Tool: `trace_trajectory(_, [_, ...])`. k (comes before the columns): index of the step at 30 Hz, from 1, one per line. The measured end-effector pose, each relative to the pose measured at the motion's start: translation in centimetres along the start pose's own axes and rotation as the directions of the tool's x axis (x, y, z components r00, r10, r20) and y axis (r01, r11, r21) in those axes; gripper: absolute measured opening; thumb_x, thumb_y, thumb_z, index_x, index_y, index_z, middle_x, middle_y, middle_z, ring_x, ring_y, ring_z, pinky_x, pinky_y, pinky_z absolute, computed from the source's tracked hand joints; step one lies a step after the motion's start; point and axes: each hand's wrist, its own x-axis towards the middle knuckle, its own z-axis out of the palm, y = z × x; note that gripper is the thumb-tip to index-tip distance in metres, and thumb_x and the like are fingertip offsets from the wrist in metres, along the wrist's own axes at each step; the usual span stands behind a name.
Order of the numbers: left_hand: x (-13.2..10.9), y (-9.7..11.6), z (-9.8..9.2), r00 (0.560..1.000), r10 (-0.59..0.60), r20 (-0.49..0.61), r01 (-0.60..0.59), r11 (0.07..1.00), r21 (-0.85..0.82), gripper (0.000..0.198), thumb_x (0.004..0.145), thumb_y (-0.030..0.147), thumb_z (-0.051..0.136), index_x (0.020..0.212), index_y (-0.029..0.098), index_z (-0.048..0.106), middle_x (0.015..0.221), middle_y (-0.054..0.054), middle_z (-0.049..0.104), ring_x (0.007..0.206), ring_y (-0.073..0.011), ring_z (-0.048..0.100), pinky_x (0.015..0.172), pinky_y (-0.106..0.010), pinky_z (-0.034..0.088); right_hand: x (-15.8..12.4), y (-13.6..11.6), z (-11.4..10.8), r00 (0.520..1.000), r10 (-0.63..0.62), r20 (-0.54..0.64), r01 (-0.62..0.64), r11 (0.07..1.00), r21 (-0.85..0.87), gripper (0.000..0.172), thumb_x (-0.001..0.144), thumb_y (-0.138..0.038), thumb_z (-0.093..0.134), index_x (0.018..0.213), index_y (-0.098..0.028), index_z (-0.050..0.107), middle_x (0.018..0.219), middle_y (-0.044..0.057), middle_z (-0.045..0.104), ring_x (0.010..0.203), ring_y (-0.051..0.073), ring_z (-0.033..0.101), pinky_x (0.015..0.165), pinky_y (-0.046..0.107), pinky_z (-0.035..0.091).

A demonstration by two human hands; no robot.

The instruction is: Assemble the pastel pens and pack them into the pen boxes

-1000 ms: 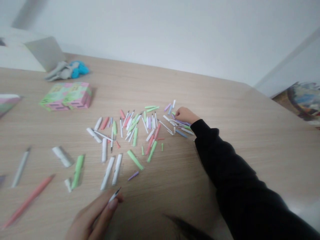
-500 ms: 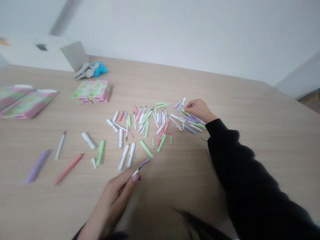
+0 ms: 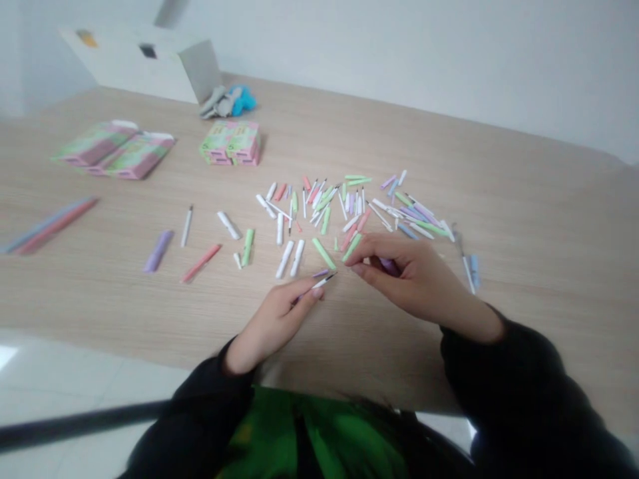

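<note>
Near the table's front edge, my left hand (image 3: 279,316) is closed on a thin white pen refill (image 3: 323,281) with a dark tip. A small purple piece (image 3: 319,273) lies along the refill at the same fingers. My right hand (image 3: 414,276) is just to the right, its thumb and forefinger pinched close to the refill's tip. A purple pen part (image 3: 390,267) shows inside its curled fingers; anything at the fingertips is too small to make out. Behind the hands lie scattered pen parts in white, green, red and purple, among them a green tube (image 3: 324,253).
Pink-and-green boxes (image 3: 230,143) stand at the back, and more flat boxes (image 3: 117,148) lie left. Behind them are a white carton (image 3: 144,66) and a grey and blue crumpled cloth (image 3: 227,101). Assembled-looking pens (image 3: 54,226) rest on the table's left side.
My right hand has come back from the far-right pile to beside my left hand, now with a purple part in it. My left hand still holds the refill. The view has shifted.
</note>
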Motion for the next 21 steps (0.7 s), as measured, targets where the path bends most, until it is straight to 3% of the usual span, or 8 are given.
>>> trace_trajectory(14, [0.1,-0.4,0.1,0.999,0.036,-0.006,-0.036,0.999,-0.004,0.034,0.101,0.040,0.045,0.083,0.017,0.063,0.084,-0.001,0.070,0.081,-0.0174,0.063,0.080,-0.027,0.050,-0.5,0.4,1.6,0.996,-0.063,-0.066,0.058,0.995,-0.083,0.011,0.091,-0.009,0.064,0.091,-0.014,0.074,0.076,-0.001,0.065,0.066,0.010,0.054,0.062,0.025,0.041])
trace_trajectory(21, [0.0,-0.5,0.2,0.999,0.036,-0.005,-0.036,0.999,0.009,0.036,0.101,0.040,0.045,0.080,0.018,0.062,0.074,-0.001,0.064,0.081,-0.0185,0.064,0.085,-0.029,0.050,-0.7,0.2,1.4,0.996,-0.066,-0.059,0.061,0.995,-0.081,0.011,0.091,-0.010,0.064,0.090,-0.015,0.073,0.078,0.000,0.066,0.067,0.010,0.055,0.064,0.025,0.043])
